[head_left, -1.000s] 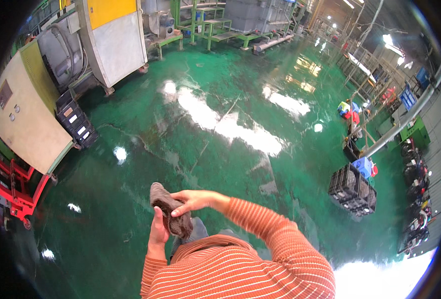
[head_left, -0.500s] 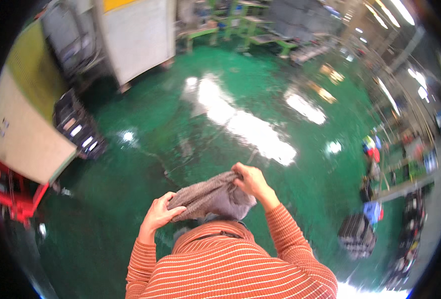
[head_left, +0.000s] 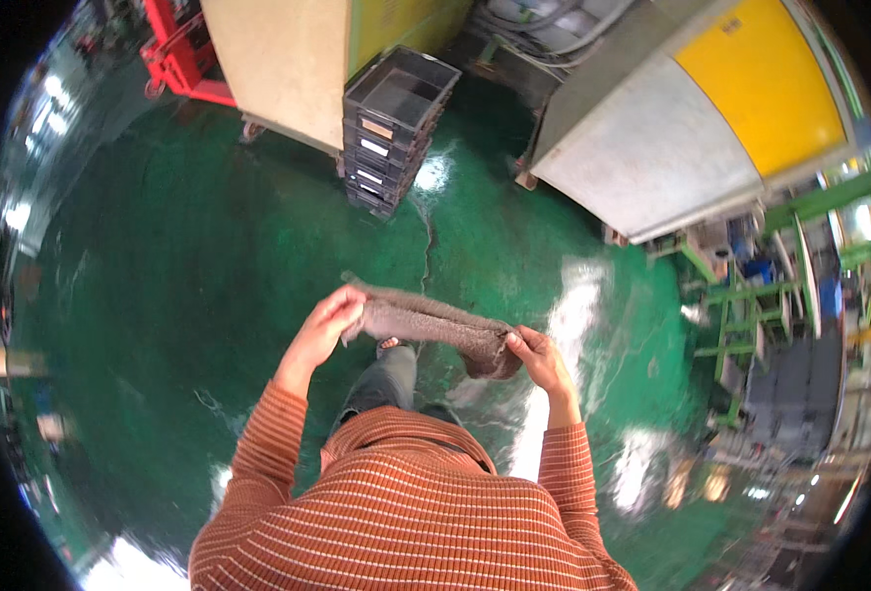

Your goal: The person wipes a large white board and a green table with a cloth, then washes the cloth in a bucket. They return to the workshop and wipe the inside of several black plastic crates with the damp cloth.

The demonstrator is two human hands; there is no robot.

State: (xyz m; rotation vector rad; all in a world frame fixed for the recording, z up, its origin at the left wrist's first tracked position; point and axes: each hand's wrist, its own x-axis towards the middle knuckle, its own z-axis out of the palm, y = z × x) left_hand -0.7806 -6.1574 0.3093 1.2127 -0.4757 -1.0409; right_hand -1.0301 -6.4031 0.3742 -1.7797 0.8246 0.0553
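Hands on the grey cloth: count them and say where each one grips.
2. The left hand pinches the grey cloth at its left end; the right hand grips its right end, where it bunches. No other hands show.

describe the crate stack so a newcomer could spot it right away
Start at the big beige cabinet at the top of the view. At its right corner, on the green floor, stands the crate stack. It is the only dark tower of open-topped trays there, each with a pale label.
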